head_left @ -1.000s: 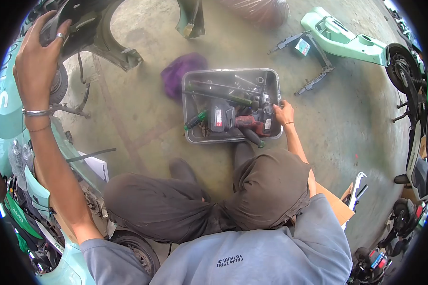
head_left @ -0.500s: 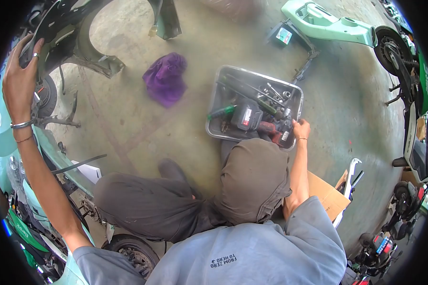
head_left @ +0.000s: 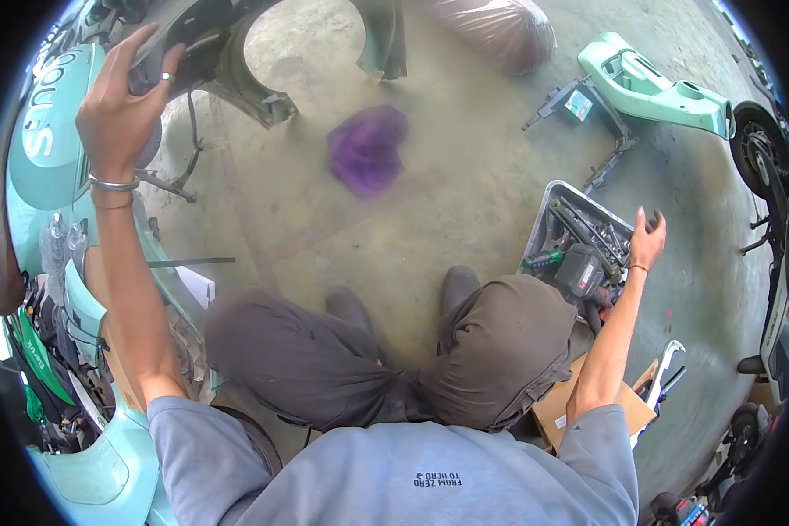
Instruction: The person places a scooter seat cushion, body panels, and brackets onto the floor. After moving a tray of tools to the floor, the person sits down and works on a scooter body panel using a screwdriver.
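My left hand (head_left: pixel 130 110) is raised at the upper left, its thumb and fingers hooked around the edge of a dark curved panel (head_left: pixel 223 74). Beside that hand stands a mint-green scooter body (head_left: pixel 53 131). My right hand (head_left: pixel 647 238) is over the right side of a grey plastic tray (head_left: pixel 535 235), fingers apart and nothing visible in them. Inside the tray lie a cordless power tool with a black battery (head_left: pixel 580 270), a green-handled tool (head_left: pixel 543 259) and several metal tools. My forearm and knee cover part of the tray.
A purple cloth (head_left: pixel 368 151) lies on the concrete floor ahead. Farther off are a plastic-wrapped bundle (head_left: pixel 504 35), a mint-green body part (head_left: pixel 653 88) and a dark metal stand (head_left: pixel 618 140). A cardboard box (head_left: pixel 557 408) sits by my right leg; scooters line the right side.
The tray has shifted right and nearer my right side, and my right hand has come off its rim. My left hand keeps hold of the dark panel. The view has turned left.
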The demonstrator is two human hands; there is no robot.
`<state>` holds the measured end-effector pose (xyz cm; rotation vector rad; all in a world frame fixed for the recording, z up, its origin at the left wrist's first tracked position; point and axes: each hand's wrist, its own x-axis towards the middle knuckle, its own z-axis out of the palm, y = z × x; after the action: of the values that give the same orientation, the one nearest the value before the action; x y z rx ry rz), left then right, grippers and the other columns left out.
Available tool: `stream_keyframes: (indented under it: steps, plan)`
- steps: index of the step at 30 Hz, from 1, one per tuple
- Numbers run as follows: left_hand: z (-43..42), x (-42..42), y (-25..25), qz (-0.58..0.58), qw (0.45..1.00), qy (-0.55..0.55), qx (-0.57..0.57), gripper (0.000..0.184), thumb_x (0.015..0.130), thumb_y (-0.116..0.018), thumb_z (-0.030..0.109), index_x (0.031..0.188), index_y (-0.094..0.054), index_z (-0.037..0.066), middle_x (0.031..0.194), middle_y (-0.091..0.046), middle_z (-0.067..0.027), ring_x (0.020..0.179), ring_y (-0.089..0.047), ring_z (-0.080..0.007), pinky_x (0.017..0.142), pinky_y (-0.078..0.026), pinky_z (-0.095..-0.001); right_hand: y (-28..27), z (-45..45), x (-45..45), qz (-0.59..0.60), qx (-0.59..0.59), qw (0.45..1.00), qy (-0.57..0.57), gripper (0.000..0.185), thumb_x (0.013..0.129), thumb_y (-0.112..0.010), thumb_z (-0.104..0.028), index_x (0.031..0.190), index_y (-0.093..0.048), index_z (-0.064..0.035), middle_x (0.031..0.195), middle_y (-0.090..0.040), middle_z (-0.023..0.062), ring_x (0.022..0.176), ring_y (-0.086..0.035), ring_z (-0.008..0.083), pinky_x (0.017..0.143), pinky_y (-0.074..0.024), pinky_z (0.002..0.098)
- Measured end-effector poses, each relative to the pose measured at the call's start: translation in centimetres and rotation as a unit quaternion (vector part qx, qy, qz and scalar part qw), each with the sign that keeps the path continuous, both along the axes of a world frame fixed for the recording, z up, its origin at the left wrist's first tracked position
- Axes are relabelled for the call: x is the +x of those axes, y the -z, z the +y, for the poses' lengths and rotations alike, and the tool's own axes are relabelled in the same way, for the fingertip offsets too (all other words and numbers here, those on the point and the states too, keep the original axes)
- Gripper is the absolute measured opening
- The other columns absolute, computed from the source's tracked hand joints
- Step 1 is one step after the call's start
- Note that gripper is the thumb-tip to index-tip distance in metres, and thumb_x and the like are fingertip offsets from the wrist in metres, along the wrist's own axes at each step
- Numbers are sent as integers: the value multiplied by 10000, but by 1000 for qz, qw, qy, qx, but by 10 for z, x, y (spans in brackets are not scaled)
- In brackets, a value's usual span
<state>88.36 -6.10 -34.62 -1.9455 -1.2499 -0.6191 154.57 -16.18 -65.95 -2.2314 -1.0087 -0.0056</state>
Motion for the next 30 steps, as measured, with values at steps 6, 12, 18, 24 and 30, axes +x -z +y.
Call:
stream_keyframes:
  steps: [6, 12, 18, 24, 30]
  plan:
    - [-7, 3, 1, 52, 998, 25, 12, 213, 762, -687, 186, 974, -664, 198, 910, -651, 28, 766, -634, -191, 624, -511, -300, -193, 129, -255, 115, 247, 832, -484, 957, 653, -796, -465, 1357, -332, -12, 1325, -414, 204, 1168, -494, 301, 942, -453, 391]
    - [-32, -7, 14, 82, 996, 0, 23, 392, 657, -699, 102, 1024, -684, 240, 992, -637, 40, 833, -636, -189, 682, -524, -316, -231, 190, -363, -74, 370, 718, -585, 306, 750, -668, -106, 1051, -632, -144, 925, -670, 97, 839, -651, 282, 744, -525, 377]
    - [-28, -20, -34, 44, 996, 49, 66, 249, 653, -675, 98, 857, -707, 237, 840, -630, 57, 720, -618, -159, 569, -511, -288, -299, 187, -368, -90, 318, 735, -592, 209, 768, -649, -159, 975, -664, -129, 833, -665, 152, 775, -649, 333, 675, -523, 389]
    - [15, -60, -105, -16, 989, 1, -147, 197, 683, -699, 85, 876, -726, 57, 842, -691, -79, 751, -660, -174, 709, -540, -293, -402, 165, -356, -125, 160, 795, -572, 340, 748, -727, -273, 947, -665, -5, 671, -632, 56, 534, -556, 94, 477, -453, 271]
    - [29, -18, -74, -95, 953, 119, -262, 167, 674, -728, 130, 820, -718, 49, 775, -675, -90, 691, -644, -145, 630, -517, -279, -328, 210, -357, 104, 69, 783, -609, 345, 715, -776, -207, 985, -665, -22, 745, -655, 21, 591, -576, 102, 533, -485, 277]
